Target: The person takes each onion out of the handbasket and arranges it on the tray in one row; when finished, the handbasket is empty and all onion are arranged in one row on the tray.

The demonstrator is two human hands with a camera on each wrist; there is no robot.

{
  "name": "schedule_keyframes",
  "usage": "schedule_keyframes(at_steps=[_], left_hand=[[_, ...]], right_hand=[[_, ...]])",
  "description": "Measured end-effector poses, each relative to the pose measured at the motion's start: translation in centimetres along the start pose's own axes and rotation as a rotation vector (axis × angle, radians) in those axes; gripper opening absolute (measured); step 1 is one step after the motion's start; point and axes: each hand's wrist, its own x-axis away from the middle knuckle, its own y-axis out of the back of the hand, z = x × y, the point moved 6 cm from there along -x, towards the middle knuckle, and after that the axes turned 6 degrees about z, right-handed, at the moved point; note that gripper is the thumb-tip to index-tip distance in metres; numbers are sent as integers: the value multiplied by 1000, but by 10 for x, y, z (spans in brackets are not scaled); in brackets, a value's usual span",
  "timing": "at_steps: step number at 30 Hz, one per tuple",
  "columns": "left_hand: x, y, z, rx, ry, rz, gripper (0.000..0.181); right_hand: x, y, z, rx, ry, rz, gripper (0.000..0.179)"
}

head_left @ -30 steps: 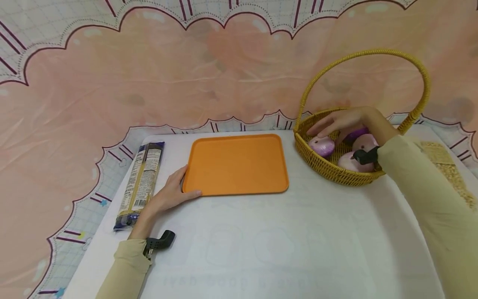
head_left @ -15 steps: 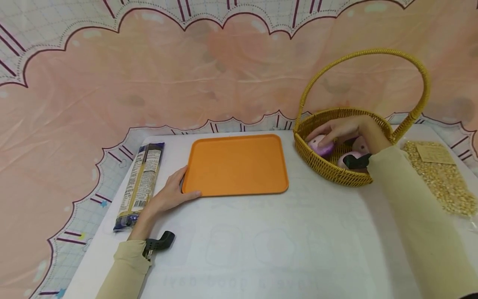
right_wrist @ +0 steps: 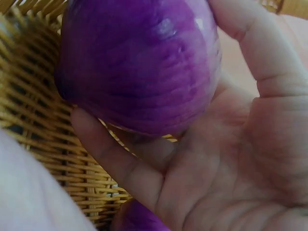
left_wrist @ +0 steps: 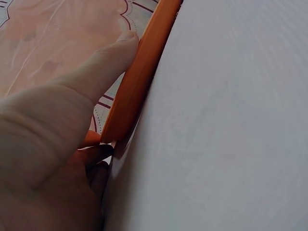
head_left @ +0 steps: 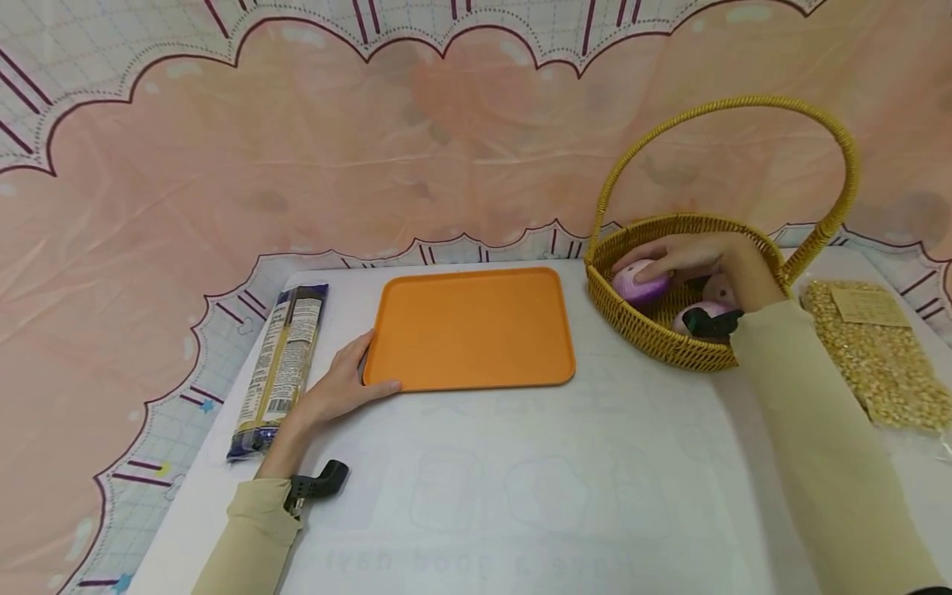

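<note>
My right hand (head_left: 695, 250) reaches into a yellow woven basket (head_left: 645, 335) and grips a purple onion (head_left: 632, 289) near the basket's left end. In the right wrist view the purple onion (right_wrist: 139, 67) looks glossy, with fingers and thumb curled round it. More onions lie in the basket, one pale purple onion (head_left: 695, 316) partly hidden by the black wrist camera. My left hand (head_left: 342, 387) holds the near left corner of an orange tray (head_left: 468, 330), its thumb along the front edge. In the left wrist view other fingers reach under the tray's corner.
A long blue-and-gold packet (head_left: 283, 359) lies left of the tray, close to my left forearm. Right of the basket, beside my right sleeve, lies a clear bag of yellow kernels (head_left: 878, 355). The basket's tall handle (head_left: 773, 102) arches above my right hand.
My right hand has closed round the left onion, which now sits slightly higher. The right forearm has shifted left, uncovering the bag of kernels. My left hand and the tray have stayed put.
</note>
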Motion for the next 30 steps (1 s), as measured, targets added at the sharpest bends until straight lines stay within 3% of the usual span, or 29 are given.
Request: schedule_keyframes(at_steps=[7,13,17,23,30], left_hand=[[-1,-1,3,-12,0,-9,106],[-1,-2,4,-4,-5,-4,105],[-1,-3,4,-4,1,-4,105],[-1,-3,2,-13,8,-10,106],[-2,-1,3,-17,8,-11,106]], right_hand=[[4,1,7,16,54,-85,53],[16,4,16,43,39,-255,53],[28,6,21,10,5,-410,63],[44,2,33,-192,50,-669,71],[57,-6,48,-419,220,-826,65]])
